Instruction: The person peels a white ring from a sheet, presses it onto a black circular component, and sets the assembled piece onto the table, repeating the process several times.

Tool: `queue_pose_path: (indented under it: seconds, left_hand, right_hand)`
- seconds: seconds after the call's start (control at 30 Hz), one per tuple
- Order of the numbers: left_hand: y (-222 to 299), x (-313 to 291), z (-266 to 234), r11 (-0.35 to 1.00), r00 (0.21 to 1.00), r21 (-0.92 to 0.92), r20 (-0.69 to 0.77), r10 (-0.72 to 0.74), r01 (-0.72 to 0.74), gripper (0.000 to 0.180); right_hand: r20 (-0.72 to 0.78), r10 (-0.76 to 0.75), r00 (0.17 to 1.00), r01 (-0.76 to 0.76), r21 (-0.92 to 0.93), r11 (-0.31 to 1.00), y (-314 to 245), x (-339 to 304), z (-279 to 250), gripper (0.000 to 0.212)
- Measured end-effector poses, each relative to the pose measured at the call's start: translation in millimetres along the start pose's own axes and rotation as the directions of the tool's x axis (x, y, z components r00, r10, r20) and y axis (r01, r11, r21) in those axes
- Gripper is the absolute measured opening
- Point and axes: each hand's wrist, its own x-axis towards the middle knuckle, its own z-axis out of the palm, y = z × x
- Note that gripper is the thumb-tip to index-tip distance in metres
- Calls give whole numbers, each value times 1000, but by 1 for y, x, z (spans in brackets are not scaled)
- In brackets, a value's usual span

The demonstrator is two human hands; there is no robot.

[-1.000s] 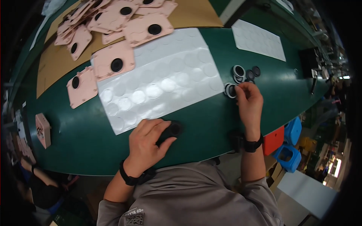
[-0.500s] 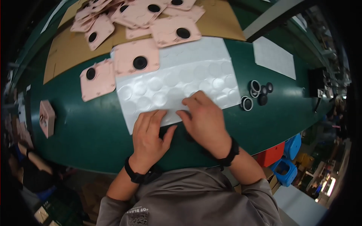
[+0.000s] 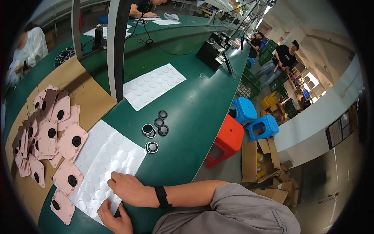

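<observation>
A white sheet of round clear stickers [image 3: 124, 155] lies slantwise on the green table. Over its near part, my right hand [image 3: 132, 190] has its fingers curled down against the surface; anything between the fingertips is hidden. Beside it at the near edge is my left hand [image 3: 116, 222], thumb apart from the fingers, which touch the sheet; I see nothing in it. Pink square plates with black round centres rest along the sheet's left side, one plate [image 3: 62, 175] overlapping it. Right of the sheet sit several black and silver rings [image 3: 151, 147].
Many pink plates [image 3: 48, 134] pile on brown cardboard [image 3: 87, 84] at left, near a grey metal post [image 3: 116, 50]. Another sticker sheet [image 3: 156, 84] lies farther off, before a black device [image 3: 212, 50]. Red [image 3: 228, 134] and blue stools [image 3: 244, 109] stand beyond the table's right edge. Other people are farther away.
My view has swung to the right, so the sheet and both hands appear lower left. The right fingers look more curled, and both hands stay at the sheet's near part.
</observation>
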Motion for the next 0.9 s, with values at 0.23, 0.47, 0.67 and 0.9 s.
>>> queue_pose_path:
  seconds: [0.23,0.47,0.67,0.9]
  left_hand:
    - [-17,-24,-15,993,989,-36,-96,-115,112,38]
    - [0,-6,13,982,992,-153,-34,-118,111,49]
    - [-6,-19,6,984,978,-100,-135,-160,148,51]
    - [2,-12,8,986,982,-94,-114,-149,139,52]
  right_hand:
    - [68,-179,981,173,92,981,-26,4,1,10]
    - [9,-154,988,154,-20,988,4,4,-30,3]
    - [82,-217,973,213,50,976,-2,14,-8,7]
    - [105,-176,979,160,143,977,8,11,-18,7]
